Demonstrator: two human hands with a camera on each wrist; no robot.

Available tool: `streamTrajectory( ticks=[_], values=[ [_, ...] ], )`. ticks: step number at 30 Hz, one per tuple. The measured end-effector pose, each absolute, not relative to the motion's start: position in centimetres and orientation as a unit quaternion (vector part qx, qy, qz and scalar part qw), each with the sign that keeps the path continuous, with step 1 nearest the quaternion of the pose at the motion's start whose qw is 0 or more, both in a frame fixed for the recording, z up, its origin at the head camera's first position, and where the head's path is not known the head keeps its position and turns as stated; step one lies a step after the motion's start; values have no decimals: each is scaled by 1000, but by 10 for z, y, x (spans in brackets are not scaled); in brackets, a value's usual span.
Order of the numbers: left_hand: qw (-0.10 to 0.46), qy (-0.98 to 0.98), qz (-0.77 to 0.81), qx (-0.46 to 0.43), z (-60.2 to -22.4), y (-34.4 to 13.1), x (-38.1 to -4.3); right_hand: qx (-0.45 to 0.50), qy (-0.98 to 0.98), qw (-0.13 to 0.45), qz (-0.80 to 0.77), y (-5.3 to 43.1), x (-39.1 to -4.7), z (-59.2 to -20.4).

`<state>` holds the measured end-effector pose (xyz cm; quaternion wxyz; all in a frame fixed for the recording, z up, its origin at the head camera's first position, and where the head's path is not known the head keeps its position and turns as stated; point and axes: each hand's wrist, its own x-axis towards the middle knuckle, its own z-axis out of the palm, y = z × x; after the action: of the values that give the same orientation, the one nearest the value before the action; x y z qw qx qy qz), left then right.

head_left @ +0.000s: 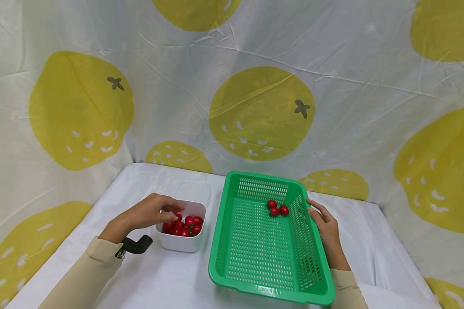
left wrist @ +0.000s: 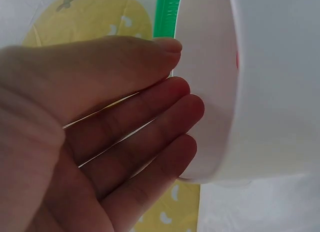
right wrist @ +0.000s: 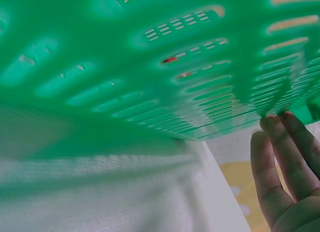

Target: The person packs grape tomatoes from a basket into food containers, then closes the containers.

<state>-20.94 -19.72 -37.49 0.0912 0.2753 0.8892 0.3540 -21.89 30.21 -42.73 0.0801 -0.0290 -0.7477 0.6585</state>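
My left hand (head_left: pixel 158 210) reaches over the rim of a white square box (head_left: pixel 181 244) holding several red cherry tomatoes (head_left: pixel 185 231). In the left wrist view its fingers (left wrist: pixel 150 129) are loosely bent at the box's opening, and no tomato shows between them. My right hand (head_left: pixel 326 227) holds the right rim of a green slotted plastic basket (head_left: pixel 255 253), its thumb and a finger at the top edge. In the right wrist view the other fingers (right wrist: pixel 287 152) touch the basket from the outside. Three cherry tomatoes (head_left: pixel 274 211) lie together inside, near the far right corner.
A translucent lid (head_left: pixel 195 191) lies behind the white box. The white-covered table (head_left: pixel 151 283) meets a hanging curtain (head_left: pixel 170 86) with large yellow fruit prints at the back and sides. Box and basket stand side by side with a narrow gap.
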Motion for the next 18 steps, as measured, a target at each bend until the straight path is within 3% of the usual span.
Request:
streamTrajectory(
  ticks=[18],
  values=[
    [79, 893, 347, 276, -377, -197, -209, -32, -747, 85, 659, 302, -219, -427]
  ],
)
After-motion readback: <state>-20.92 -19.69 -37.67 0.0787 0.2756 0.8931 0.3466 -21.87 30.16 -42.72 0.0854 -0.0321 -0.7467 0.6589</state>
